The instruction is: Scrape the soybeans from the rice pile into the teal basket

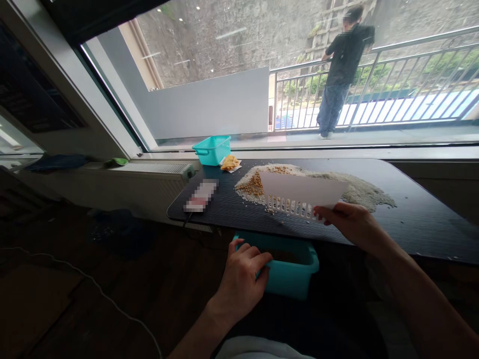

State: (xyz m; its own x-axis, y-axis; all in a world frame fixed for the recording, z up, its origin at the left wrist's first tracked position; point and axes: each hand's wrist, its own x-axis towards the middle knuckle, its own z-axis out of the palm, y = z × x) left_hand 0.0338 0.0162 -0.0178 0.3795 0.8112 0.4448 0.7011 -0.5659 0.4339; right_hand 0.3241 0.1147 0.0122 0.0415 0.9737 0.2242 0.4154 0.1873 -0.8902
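Note:
My left hand (242, 279) grips the rim of a teal plastic bin (290, 271) held just below the front edge of the dark table (411, 219). My right hand (348, 222) holds a white slotted basket (299, 194) tilted on the table, its perforated side facing me. Behind the basket lies a spread of white rice (359, 187) mixed with a patch of yellow-brown grains (255, 185).
A second teal bin (212, 148) stands at the table's back left, with a yellow scrap (229, 162) beside it. A blurred flat object (201, 195) lies on the table's left. A radiator (157, 170) runs along the window. Outside, a person (342, 70) leans on a balcony railing.

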